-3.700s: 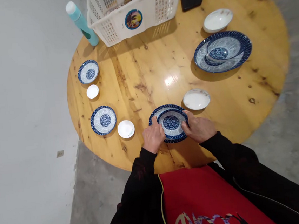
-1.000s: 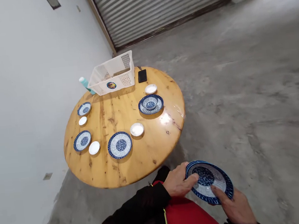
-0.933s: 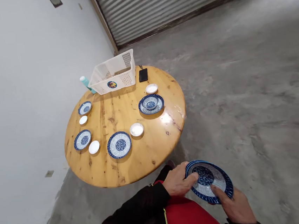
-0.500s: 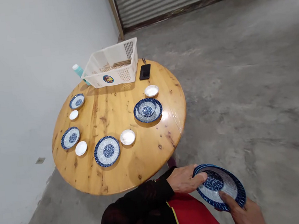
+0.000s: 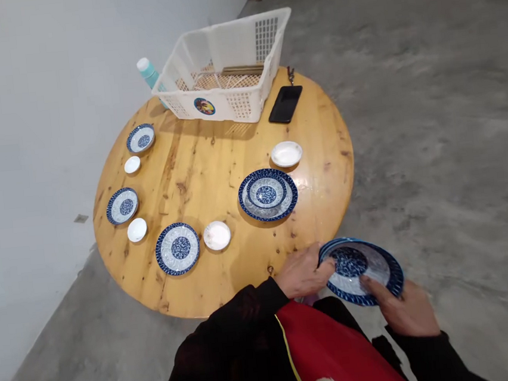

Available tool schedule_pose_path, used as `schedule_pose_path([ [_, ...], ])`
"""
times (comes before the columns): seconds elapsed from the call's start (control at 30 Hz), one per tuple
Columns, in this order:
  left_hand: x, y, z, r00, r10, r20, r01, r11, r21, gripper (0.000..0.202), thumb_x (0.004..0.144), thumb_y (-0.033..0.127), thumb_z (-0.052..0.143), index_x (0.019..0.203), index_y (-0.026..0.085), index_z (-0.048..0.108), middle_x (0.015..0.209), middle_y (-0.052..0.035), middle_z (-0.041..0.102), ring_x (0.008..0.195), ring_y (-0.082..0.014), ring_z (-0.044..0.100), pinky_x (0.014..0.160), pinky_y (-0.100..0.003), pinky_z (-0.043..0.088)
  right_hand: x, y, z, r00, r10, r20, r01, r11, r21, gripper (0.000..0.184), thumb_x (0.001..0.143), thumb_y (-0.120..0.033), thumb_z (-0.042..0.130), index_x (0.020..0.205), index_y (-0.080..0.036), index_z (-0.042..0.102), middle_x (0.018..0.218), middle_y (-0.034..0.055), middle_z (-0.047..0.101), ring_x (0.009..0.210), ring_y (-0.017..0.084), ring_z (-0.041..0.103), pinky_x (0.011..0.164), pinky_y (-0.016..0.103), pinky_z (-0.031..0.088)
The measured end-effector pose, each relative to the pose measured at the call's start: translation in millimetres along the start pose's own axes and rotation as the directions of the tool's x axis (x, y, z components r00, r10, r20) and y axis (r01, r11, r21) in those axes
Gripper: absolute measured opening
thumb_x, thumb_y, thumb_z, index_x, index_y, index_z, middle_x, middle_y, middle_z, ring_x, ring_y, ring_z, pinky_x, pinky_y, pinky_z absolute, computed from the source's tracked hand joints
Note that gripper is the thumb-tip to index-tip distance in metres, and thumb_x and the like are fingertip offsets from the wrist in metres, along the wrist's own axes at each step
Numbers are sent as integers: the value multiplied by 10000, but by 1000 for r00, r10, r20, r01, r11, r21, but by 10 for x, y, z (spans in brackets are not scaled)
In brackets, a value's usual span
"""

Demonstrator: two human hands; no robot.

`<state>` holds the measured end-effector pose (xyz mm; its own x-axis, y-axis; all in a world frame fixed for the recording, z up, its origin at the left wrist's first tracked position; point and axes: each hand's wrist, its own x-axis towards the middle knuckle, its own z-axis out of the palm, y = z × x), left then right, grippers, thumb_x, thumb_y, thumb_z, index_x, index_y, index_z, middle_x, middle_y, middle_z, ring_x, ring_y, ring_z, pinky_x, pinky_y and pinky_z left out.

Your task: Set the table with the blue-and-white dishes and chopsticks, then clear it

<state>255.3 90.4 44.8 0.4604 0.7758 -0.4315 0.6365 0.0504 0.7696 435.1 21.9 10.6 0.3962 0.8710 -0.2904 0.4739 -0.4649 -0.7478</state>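
Over the floor just beyond the table's near right edge, both my hands grip a stack of blue-and-white plates. My left hand is closed on its left rim with the thumb on top. Closed on the opposite rim is my right hand, its thumb reaching over the inner face. More than one rim shows at the left, but the count is hidden. Nearest on the round wooden table lies a blue-rimmed plate bearing a smaller patterned dish. A white bowl stands just behind it.
Along the table's left and front lie more blue-and-white plates, each beside a small white bowl. At the back stand a white plastic basket holding chopstick-like sticks, a teal bottle and a black phone.
The view has come closer to the table and tilted down. My hands, still holding the stack, have moved nearer the table's right front edge.
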Motion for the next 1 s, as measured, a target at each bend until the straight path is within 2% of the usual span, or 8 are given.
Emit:
schedule_pose_path([
  [0.07, 13, 16, -144, 992, -46, -118, 44, 999, -25, 392, 975, 383, 384, 1269, 192, 561, 1209, -109, 701, 1126, -287, 663, 1008, -429, 510, 255, -185, 49, 995, -83, 53, 84, 996, -18, 483, 810, -470, 577, 1088, -123, 767, 908, 117, 787, 935, 311, 733, 803, 357, 591],
  [0.17, 42, 19, -334, 949, -109, -296, 90, 993, -78, 415, 981, 350, 390, 1337, 194, 534, 1282, -104, 686, 1179, -277, 649, 1046, -411, 493, 652, -472, 137, 959, -206, 195, 212, 977, -13, 467, 814, -502, 571, 1013, -129, 767, 906, 125, 780, 921, 303, 723, 807, 350, 573],
  [0.37, 200, -9, -646, 799, -312, -514, 294, 948, -119, 433, 1038, 349, 350, 1407, 172, 490, 1344, -122, 664, 1246, -277, 620, 1064, -382, 468, 1275, -970, 472, 838, -353, 417, 355, 932, 76, 457, 852, -514, 496, 1022, -159, 728, 955, 106, 776, 970, 286, 686, 853, 358, 531],
  [0.53, 372, 16, -810, 681, -469, -562, 493, 862, -122, 366, 1049, 300, 319, 1288, 141, 545, 1221, -161, 712, 1147, -302, 667, 977, -393, 494, 1708, -1194, 717, 711, -431, 556, 540, 841, -38, 446, 867, -454, 439, 1026, -145, 719, 920, 126, 765, 917, 298, 676, 787, 364, 510],
  [0.63, 467, 31, -838, 595, -557, -580, 577, 798, -174, 298, 1038, 279, 342, 1189, 158, 569, 1041, -130, 747, 1020, -289, 701, 885, -366, 509, 1919, -1301, 812, 653, -457, 604, 656, 740, -149, 397, 856, -400, 439, 993, -147, 712, 859, 139, 758, 864, 304, 679, 723, 340, 480],
  [0.73, 535, 36, -839, 542, -602, -586, 624, 755, -199, 264, 1028, 266, 361, 1143, 167, 577, 991, -119, 747, 977, -289, 707, 831, -348, 504, 2047, -1398, 875, 587, -456, 669, 735, 647, -203, 393, 868, -374, 417, 1000, -134, 699, 847, 159, 754, 848, 318, 687, 697, 340, 461],
  [0.83, 569, 31, -841, 511, -632, -583, 660, 723, -205, 249, 1024, 257, 375, 1114, 166, 589, 986, -120, 753, 976, -292, 709, 822, -343, 496, 2123, -1456, 916, 528, -410, 744, 781, 579, -235, 417, 886, -378, 409, 1035, -104, 686, 854, 177, 751, 828, 324, 695, 700, 347, 457],
  [1.0, 596, -12, -857, 514, -609, -604, 691, 711, -129, 256, 1021, 263, 396, 1101, 144, 608, 1050, -144, 755, 999, -302, 712, 841, -353, 499, 2217, -1434, 983, 476, -412, 777, 829, 507, -239, 418, 892, -380, 421, 1048, -101, 690, 885, 181, 756, 862, 325, 697, 705, 344, 455],
])
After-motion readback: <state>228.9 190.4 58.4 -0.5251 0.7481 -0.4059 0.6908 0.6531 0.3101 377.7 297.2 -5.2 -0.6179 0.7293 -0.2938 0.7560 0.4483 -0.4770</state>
